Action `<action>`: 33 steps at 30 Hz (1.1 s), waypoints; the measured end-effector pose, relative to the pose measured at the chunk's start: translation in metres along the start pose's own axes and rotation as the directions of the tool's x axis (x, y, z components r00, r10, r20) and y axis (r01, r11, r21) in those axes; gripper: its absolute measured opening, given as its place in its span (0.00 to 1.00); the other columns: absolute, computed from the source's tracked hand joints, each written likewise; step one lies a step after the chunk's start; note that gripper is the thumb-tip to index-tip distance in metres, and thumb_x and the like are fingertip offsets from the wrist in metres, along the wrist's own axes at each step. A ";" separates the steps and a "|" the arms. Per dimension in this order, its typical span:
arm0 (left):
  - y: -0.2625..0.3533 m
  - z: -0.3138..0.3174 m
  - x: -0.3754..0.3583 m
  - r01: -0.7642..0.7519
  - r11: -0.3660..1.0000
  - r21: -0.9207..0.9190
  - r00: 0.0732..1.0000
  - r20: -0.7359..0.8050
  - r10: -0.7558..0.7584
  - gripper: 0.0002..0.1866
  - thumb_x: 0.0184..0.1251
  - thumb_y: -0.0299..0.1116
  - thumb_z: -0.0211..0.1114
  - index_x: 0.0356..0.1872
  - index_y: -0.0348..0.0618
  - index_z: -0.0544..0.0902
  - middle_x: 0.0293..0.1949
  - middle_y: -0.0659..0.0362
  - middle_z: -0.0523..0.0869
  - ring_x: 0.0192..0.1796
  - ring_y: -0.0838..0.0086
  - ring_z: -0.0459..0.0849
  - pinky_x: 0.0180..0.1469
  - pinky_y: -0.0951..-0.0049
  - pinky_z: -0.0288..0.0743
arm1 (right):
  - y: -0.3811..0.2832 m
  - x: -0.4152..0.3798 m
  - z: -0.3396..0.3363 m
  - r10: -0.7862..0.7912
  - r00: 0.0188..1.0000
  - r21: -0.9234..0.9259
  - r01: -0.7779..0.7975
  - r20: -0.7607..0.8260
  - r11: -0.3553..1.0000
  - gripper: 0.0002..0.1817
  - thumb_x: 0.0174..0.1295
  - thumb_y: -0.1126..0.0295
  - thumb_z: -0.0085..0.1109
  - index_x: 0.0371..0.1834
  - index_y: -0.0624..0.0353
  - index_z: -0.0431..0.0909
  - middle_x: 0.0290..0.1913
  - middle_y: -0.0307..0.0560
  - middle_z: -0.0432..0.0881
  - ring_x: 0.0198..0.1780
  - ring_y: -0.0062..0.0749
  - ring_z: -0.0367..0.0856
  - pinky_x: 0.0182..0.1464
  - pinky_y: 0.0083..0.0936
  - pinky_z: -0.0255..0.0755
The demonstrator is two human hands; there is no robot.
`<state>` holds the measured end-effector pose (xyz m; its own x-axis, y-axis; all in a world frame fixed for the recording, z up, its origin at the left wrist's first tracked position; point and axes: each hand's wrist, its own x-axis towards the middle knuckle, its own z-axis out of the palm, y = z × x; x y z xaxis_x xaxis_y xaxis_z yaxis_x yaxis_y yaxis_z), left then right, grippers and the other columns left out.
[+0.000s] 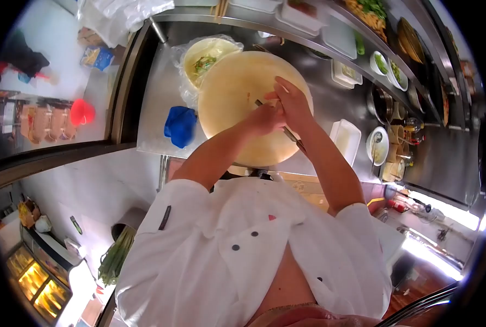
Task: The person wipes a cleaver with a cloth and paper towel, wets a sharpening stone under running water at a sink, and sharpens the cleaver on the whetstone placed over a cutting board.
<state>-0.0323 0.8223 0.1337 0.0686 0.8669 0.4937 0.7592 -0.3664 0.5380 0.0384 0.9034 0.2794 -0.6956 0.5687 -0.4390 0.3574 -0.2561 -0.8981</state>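
Note:
My left hand (266, 120) is closed around a narrow, dark metal tool (291, 134), which looks like a knife seen edge-on. One end of it sticks out beyond my knuckles and the other reaches towards my right forearm. My right hand (291, 101) is right beside the left, its fingers stretched out and partly overlapping it. Whether it touches the tool is hidden. Both hands are over a large round chopping board (226, 109), which has a small reddish-brown mark on its surface.
Left of the board are a plastic-lined bowl with green shreds (199, 62) and a blue cloth-like item (180, 126). To the right are a white tray (345, 140) and a bowl with a spoon (377, 147). A shelf with food containers (303, 16) runs along the back.

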 end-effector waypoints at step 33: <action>-0.011 0.012 -0.009 -0.025 0.980 0.197 0.957 0.289 -0.034 0.06 0.67 0.43 0.67 0.36 0.56 0.85 0.35 0.66 0.89 0.45 0.68 0.87 0.53 0.62 0.74 | 0.070 -0.058 -0.091 -0.168 0.984 -0.832 0.142 0.060 0.537 0.38 0.71 0.58 0.69 0.78 0.63 0.64 0.68 0.60 0.77 0.67 0.46 0.80 0.68 0.39 0.74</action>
<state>-0.0341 0.8225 0.1153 0.2274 0.9394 0.2567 0.8697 -0.3145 0.3805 0.1607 0.9237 0.2441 -0.7819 0.5556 -0.2827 0.6111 0.5936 -0.5236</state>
